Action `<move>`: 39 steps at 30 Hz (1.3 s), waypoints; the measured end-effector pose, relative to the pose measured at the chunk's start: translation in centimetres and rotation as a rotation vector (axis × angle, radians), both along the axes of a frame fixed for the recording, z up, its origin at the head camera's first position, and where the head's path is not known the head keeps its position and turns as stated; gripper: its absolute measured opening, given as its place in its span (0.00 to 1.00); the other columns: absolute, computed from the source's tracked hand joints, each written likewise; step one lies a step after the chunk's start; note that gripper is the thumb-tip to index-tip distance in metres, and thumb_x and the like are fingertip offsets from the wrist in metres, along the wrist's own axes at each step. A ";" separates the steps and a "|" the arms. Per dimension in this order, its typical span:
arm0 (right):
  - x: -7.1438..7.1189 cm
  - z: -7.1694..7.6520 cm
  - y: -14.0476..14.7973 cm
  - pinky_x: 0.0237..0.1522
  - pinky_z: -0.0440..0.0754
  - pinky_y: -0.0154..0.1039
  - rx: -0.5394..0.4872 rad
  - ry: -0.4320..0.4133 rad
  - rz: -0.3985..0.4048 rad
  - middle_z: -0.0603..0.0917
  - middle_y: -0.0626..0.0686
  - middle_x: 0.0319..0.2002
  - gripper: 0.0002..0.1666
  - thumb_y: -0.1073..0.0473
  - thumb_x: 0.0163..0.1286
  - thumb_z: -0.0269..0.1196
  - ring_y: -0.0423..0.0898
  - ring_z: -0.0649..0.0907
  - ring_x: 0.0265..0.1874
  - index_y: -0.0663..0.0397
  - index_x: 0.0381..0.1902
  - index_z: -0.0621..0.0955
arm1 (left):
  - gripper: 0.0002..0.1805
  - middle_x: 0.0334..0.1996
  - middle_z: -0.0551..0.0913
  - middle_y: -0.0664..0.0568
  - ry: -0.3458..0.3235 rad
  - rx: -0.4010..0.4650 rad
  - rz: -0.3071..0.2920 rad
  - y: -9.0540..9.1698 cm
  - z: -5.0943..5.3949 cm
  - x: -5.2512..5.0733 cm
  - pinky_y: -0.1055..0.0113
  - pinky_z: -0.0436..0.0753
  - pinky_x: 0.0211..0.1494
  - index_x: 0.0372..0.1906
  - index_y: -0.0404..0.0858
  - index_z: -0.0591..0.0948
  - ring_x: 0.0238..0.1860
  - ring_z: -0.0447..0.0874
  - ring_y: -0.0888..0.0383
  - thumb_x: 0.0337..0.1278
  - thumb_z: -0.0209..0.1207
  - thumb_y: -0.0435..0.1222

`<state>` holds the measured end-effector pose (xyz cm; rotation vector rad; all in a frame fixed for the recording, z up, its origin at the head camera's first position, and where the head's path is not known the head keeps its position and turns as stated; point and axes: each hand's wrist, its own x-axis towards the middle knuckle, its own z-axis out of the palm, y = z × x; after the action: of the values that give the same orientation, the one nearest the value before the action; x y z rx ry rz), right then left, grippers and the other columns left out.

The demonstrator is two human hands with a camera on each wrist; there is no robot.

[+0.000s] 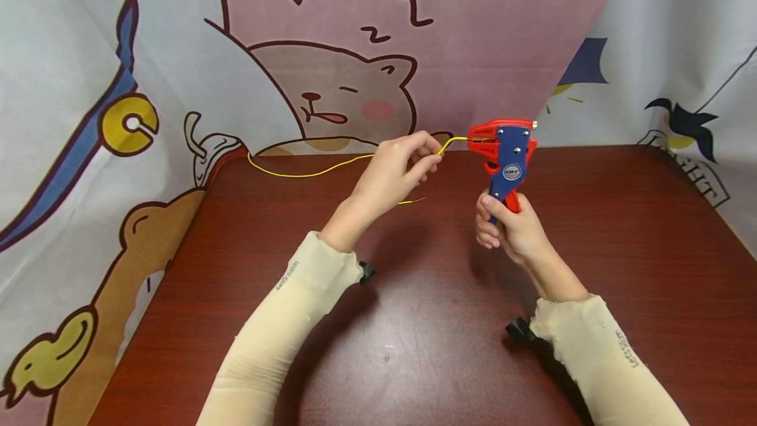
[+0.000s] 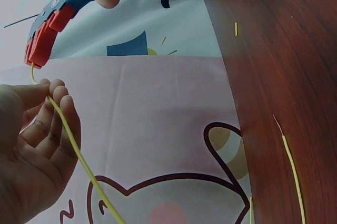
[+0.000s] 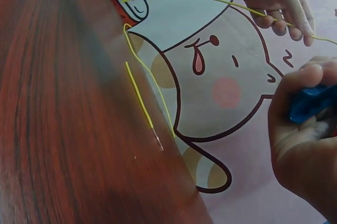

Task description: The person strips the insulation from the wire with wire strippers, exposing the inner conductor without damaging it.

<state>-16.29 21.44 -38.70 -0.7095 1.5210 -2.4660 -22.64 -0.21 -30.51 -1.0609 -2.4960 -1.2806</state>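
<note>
My left hand (image 1: 393,166) pinches a yellow wire (image 1: 454,140) between thumb and fingertips. From there the wire runs right into the mouth of a red and blue wire stripper (image 1: 507,156). My right hand (image 1: 517,225) grips the stripper's handles and holds it upright above the table. The wire's tip is hidden inside the tool's red jaws. To the left, the rest of the wire trails toward the table's far edge. On the tabletop lies a wire end (image 2: 293,174) with bare strands showing, below my left hand and apart from it.
A short yellow scrap (image 2: 236,29) lies on the dark red-brown wooden table (image 1: 408,347). Behind and at the sides hangs a printed cloth (image 1: 485,38) with cartoon animals, meeting the table's far edge. Beige sleeves (image 1: 278,327) cover both forearms, with black wrist mounts.
</note>
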 end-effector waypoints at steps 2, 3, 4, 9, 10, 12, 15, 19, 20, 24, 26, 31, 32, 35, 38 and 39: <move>0.0 0.0 -0.1 0.12 0.52 0.43 0.000 -0.005 0.001 0.60 0.53 0.13 0.19 0.61 0.80 0.46 0.49 0.57 0.08 0.55 0.25 0.70 | 0.04 0.29 0.85 0.47 0.004 0.001 -0.002 -0.1 -0.1 0.0 0.73 0.80 0.32 0.40 0.35 0.81 0.26 0.84 0.51 0.67 0.60 0.32; 0.1 -0.1 -0.1 0.12 0.51 0.43 0.001 -0.006 0.000 0.60 0.52 0.13 0.19 0.61 0.80 0.47 0.49 0.57 0.08 0.55 0.24 0.70 | 0.04 0.29 0.85 0.47 0.004 0.000 -0.003 -0.1 -0.1 0.0 0.73 0.80 0.32 0.40 0.35 0.81 0.26 0.84 0.52 0.67 0.60 0.33; 0.1 -0.1 -0.2 0.12 0.50 0.43 0.001 -0.006 -0.001 0.59 0.52 0.13 0.20 0.60 0.80 0.47 0.49 0.56 0.08 0.55 0.24 0.69 | 0.04 0.29 0.85 0.46 0.004 0.002 -0.005 -0.2 -0.2 0.0 0.71 0.81 0.32 0.40 0.35 0.81 0.25 0.83 0.53 0.67 0.60 0.33; 0.1 -0.4 -0.5 0.11 0.47 0.42 -0.013 -0.016 0.002 0.59 0.50 0.11 0.23 0.56 0.80 0.51 0.46 0.56 0.07 0.56 0.21 0.67 | 0.04 0.29 0.85 0.46 0.000 0.006 -0.015 -0.4 -0.3 0.1 0.68 0.82 0.32 0.40 0.35 0.81 0.24 0.82 0.56 0.67 0.60 0.34; 0.1 -0.5 -0.6 0.11 0.46 0.42 -0.020 -0.019 0.005 0.60 0.49 0.11 0.24 0.56 0.79 0.51 0.46 0.56 0.07 0.56 0.20 0.67 | 0.04 0.28 0.85 0.47 0.000 0.007 -0.017 -0.4 -0.2 0.1 0.68 0.83 0.32 0.40 0.35 0.81 0.25 0.83 0.55 0.67 0.60 0.33; 0.0 -0.5 -0.8 0.11 0.46 0.42 -0.014 -0.014 -0.006 0.59 0.49 0.10 0.25 0.54 0.79 0.52 0.45 0.56 0.06 0.56 0.19 0.66 | 0.04 0.29 0.85 0.47 -0.004 0.004 -0.018 -0.5 -0.2 0.1 0.70 0.82 0.32 0.40 0.36 0.81 0.25 0.83 0.53 0.67 0.60 0.34; -0.1 -0.5 -1.0 0.10 0.46 0.42 -0.015 -0.013 -0.017 0.59 0.49 0.10 0.25 0.55 0.79 0.52 0.46 0.55 0.06 0.55 0.19 0.66 | 0.04 0.29 0.84 0.47 -0.008 0.002 -0.016 -0.6 -0.1 0.0 0.69 0.83 0.32 0.39 0.35 0.80 0.25 0.84 0.52 0.67 0.60 0.33; -0.3 -0.5 -1.3 0.10 0.45 0.42 0.003 -0.016 -0.034 0.58 0.49 0.09 0.27 0.54 0.79 0.53 0.46 0.54 0.06 0.55 0.17 0.64 | 0.04 0.28 0.84 0.47 -0.007 0.000 -0.015 -0.7 -0.1 0.0 0.68 0.83 0.32 0.39 0.35 0.80 0.25 0.83 0.54 0.67 0.60 0.33; -0.3 -0.5 -1.3 0.10 0.45 0.42 -0.001 -0.019 -0.025 0.58 0.49 0.09 0.27 0.54 0.79 0.53 0.46 0.53 0.06 0.55 0.17 0.64 | 0.04 0.28 0.84 0.47 -0.006 -0.002 -0.014 -0.8 -0.1 0.0 0.69 0.83 0.32 0.39 0.35 0.80 0.24 0.83 0.54 0.67 0.60 0.33; -0.2 -0.5 -1.5 0.10 0.45 0.42 0.007 -0.016 -0.025 0.56 0.50 0.10 0.28 0.52 0.79 0.53 0.48 0.52 0.06 0.56 0.18 0.63 | 0.04 0.28 0.84 0.47 -0.003 -0.003 -0.012 -1.0 -0.1 0.1 0.71 0.82 0.32 0.38 0.35 0.80 0.24 0.83 0.56 0.67 0.60 0.34; -0.2 -0.5 -1.6 0.10 0.45 0.42 0.010 -0.012 -0.022 0.56 0.51 0.10 0.28 0.52 0.79 0.52 0.48 0.52 0.06 0.56 0.18 0.63 | 0.04 0.28 0.85 0.47 -0.001 -0.003 -0.011 -1.1 -0.2 0.1 0.71 0.82 0.32 0.38 0.35 0.80 0.24 0.82 0.58 0.67 0.60 0.34; 0.0 -0.4 -1.7 0.10 0.48 0.41 0.015 0.037 0.012 0.56 0.51 0.11 0.27 0.48 0.79 0.50 0.47 0.53 0.06 0.56 0.20 0.64 | 0.04 0.28 0.85 0.46 -0.002 0.001 -0.011 -1.3 -0.3 0.1 0.70 0.82 0.32 0.38 0.36 0.80 0.24 0.82 0.58 0.68 0.60 0.34; 0.0 -0.4 -1.8 0.10 0.49 0.41 0.015 0.053 0.022 0.57 0.50 0.11 0.27 0.45 0.79 0.49 0.47 0.54 0.06 0.55 0.22 0.65 | 0.04 0.27 0.85 0.47 -0.001 -0.001 -0.005 -1.4 -0.3 0.1 0.70 0.82 0.32 0.38 0.36 0.80 0.24 0.82 0.57 0.68 0.60 0.34; 0.0 -0.2 -1.8 0.09 0.50 0.42 0.006 0.092 0.059 0.59 0.50 0.12 0.31 0.34 0.77 0.42 0.48 0.55 0.06 0.54 0.28 0.69 | 0.04 0.27 0.84 0.48 -0.003 -0.006 0.007 -1.6 -0.3 0.0 0.71 0.82 0.31 0.39 0.35 0.80 0.24 0.83 0.55 0.67 0.60 0.33; -0.1 0.1 -1.9 0.09 0.50 0.43 -0.018 0.101 0.081 0.61 0.51 0.12 0.38 0.28 0.75 0.32 0.48 0.57 0.06 0.54 0.34 0.71 | 0.03 0.27 0.84 0.48 -0.009 -0.007 0.017 -1.7 -0.4 -0.1 0.73 0.82 0.31 0.39 0.35 0.80 0.24 0.83 0.55 0.67 0.60 0.32; -0.1 0.1 -1.9 0.09 0.50 0.43 -0.026 0.097 0.087 0.61 0.51 0.13 0.39 0.28 0.75 0.30 0.48 0.57 0.06 0.54 0.35 0.71 | 0.03 0.27 0.84 0.48 -0.008 -0.005 0.016 -1.8 -0.4 -0.1 0.73 0.82 0.31 0.39 0.35 0.80 0.24 0.83 0.55 0.67 0.60 0.32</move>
<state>-16.35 19.56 -38.56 -0.8919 1.4592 -2.4246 -22.75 -1.97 -30.88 -1.0374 -2.5100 -1.2774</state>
